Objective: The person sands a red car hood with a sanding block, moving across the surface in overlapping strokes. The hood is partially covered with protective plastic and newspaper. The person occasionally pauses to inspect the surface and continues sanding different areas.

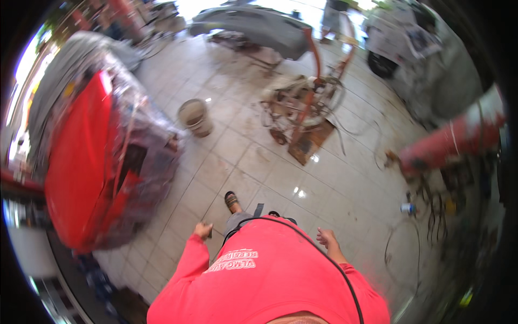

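Observation:
My left hand (203, 230) hangs beside my left hip, its fingers curled closed. A small dark shape shows at its lower edge; blur and size keep me from making it out. Out to the right of my body, my right hand (327, 237) hangs with fingers loosely apart and nothing visible in it. Neither hand touches anything around it. One sandalled foot (232, 202) is on the tiled floor (237, 141), and a dark cable (337, 265) runs over my red shirt (291, 259).
At left is a red car (81, 167) partly wrapped in clear plastic. A bucket (196, 117) stands ahead, near a grey bumper-like panel (251, 27) and a reddish metal frame (310, 102) with coiled hose. Right are a red cylinder (450, 144), loose cables and a covered vehicle (437, 65).

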Motion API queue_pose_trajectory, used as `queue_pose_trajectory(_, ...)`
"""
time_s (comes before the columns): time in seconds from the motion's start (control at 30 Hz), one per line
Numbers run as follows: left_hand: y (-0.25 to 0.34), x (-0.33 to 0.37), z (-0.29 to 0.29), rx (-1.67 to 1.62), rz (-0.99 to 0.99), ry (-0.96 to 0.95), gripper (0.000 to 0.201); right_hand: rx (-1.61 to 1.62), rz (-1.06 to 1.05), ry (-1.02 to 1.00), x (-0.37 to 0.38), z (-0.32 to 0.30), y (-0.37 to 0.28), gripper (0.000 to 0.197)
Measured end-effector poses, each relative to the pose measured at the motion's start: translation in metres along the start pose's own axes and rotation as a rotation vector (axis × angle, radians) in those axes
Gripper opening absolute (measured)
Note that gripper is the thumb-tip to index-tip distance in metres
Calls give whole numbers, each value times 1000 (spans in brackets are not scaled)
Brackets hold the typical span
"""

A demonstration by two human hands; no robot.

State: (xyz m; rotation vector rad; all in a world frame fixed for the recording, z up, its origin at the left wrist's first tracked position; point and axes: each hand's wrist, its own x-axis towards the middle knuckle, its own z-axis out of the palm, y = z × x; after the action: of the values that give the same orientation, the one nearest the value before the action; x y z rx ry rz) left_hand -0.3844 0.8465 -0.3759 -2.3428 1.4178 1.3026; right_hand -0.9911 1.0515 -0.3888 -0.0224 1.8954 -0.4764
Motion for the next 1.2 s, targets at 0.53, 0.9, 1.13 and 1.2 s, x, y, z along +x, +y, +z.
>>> queue_pose_trajectory(0.53, -71, -30, 2, -172, -354, 40, 73, -342, -161, -126, 29, 113, -202, 46)
queue_pose_trajectory(0.9, -84, 74, -105, -352, -399, 19, 32, -526, -37, -113, 22, 199, -258, 46)
queue_pose_trajectory(1.13, 23, 164, -210, -830, -236, 103, 38, -506, -603, -196, -3, 304, -436, 53)
queue_pose_trajectory(1.2, 44, 193, -222, -812, -187, 110, 41, -658, -689, -225, -11, 327, -496, 54)
